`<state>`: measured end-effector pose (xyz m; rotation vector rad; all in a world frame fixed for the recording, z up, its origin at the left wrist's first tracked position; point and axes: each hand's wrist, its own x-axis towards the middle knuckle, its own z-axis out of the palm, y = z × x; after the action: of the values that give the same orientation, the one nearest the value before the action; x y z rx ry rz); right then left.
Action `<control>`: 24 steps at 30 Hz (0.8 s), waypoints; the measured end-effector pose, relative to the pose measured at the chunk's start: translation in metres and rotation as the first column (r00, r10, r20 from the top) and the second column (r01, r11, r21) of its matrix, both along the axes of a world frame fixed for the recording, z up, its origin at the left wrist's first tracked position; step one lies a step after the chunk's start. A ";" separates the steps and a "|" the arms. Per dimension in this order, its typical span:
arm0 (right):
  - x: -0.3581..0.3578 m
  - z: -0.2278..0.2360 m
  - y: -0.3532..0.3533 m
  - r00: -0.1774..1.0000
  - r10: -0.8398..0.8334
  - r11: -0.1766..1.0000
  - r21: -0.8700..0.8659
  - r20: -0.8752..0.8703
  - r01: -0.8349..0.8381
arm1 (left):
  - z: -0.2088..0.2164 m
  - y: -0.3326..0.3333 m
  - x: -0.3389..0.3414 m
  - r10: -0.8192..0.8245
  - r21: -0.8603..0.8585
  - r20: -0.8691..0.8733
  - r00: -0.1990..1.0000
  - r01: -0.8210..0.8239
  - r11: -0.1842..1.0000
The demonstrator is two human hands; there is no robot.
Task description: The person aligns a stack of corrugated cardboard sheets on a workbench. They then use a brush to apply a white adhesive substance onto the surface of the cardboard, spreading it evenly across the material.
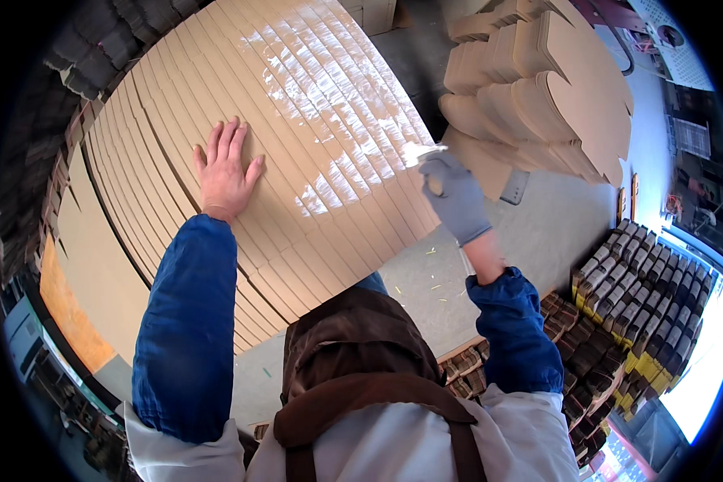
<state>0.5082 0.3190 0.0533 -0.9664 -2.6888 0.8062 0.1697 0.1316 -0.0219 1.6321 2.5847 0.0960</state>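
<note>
Brown cardboard sheets [297,241] lie fanned out in overlapping strips in front of me. My left hand [226,174] is bare and rests flat on them, fingers stretched out. Streaks of wet-looking white paste [329,88] cover the strips toward the far right. At the right edge of the fan, my right hand [455,197], in a grey glove, is closed around a small tool [424,153] with white paste on its end. The glove covers most of this tool, so its exact kind is hidden.
Curved-edge cardboard pieces [538,104] stand stacked at the far right. Bundled dark and yellow-edged stacks [643,297] stand farther right, beyond the grey floor [434,297], which has small scraps on it. Dark stacked sheets [40,153] line the left side.
</note>
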 end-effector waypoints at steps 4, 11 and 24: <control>-0.007 0.007 -0.014 0.999 0.049 0.998 0.048 -0.017 -0.048 | -0.001 0.002 0.000 0.003 -0.011 -0.003 1.000 -0.003 1.000; 0.015 0.003 0.029 0.999 -0.027 0.998 0.058 -0.029 0.028 | 0.000 0.003 0.001 0.015 -0.035 0.005 1.000 -0.015 0.999; -0.045 -0.028 -0.021 0.991 0.107 0.993 0.067 -0.077 -0.102 | 0.003 -0.001 0.001 0.011 -0.024 -0.007 1.000 -0.011 1.000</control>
<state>0.4637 0.2978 0.0249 -0.7677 -2.6962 0.7577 0.1711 0.1304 -0.0192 1.6132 2.5891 0.0598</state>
